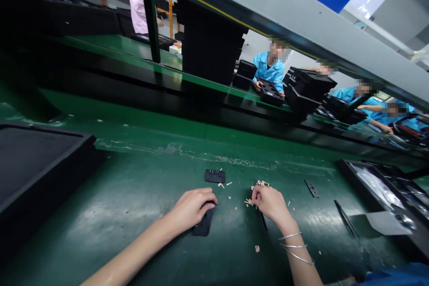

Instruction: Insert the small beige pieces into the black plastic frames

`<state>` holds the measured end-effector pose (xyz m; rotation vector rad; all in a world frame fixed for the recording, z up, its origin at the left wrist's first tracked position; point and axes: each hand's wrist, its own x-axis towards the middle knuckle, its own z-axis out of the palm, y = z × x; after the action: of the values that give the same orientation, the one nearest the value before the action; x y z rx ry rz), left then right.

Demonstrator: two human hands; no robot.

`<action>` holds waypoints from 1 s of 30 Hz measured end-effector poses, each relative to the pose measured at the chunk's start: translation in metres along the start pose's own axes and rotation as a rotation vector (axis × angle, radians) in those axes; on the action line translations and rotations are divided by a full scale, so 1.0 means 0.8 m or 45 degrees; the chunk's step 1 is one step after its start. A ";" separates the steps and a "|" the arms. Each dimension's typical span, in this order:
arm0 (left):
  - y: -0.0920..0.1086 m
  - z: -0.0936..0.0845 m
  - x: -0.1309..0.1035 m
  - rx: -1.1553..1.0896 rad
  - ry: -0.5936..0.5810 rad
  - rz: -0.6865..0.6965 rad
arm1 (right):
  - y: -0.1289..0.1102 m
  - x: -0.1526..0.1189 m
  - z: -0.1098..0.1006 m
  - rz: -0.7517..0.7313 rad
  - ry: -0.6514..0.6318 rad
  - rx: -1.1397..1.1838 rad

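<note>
My left hand (192,208) rests curled on a flat black piece (203,226) that lies on the green bench (134,196). My right hand (270,202), with thin bangles on its wrist, pinches small pale slips (248,203) from a scattered pile near the bench's middle. A slim dark tool (263,222) lies under that hand. A second flat black piece (215,176) sits just beyond my left hand, with more pale slips (225,184) beside it.
A black foam tray (36,165) sits at the left, and another tray holding a clear bag (382,187) stands at the right. A small black strip (312,188) and tweezers (345,219) lie nearby. Across the conveyor, people in blue handle stacked black trays (301,87).
</note>
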<state>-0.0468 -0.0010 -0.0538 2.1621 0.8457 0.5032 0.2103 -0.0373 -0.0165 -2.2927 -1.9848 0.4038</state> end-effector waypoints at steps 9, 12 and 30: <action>0.012 0.001 -0.005 -0.007 0.146 0.045 | -0.015 -0.014 -0.006 -0.037 0.023 0.420; 0.020 0.006 -0.005 -0.154 0.243 -0.009 | -0.043 -0.013 0.008 -0.114 -0.031 0.674; 0.024 0.022 -0.003 -0.937 0.066 -0.154 | -0.083 -0.023 0.033 -0.198 -0.200 1.180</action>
<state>-0.0303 -0.0216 -0.0506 1.4221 0.6719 0.6823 0.1381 -0.0478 -0.0237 -1.5387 -1.5064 1.2022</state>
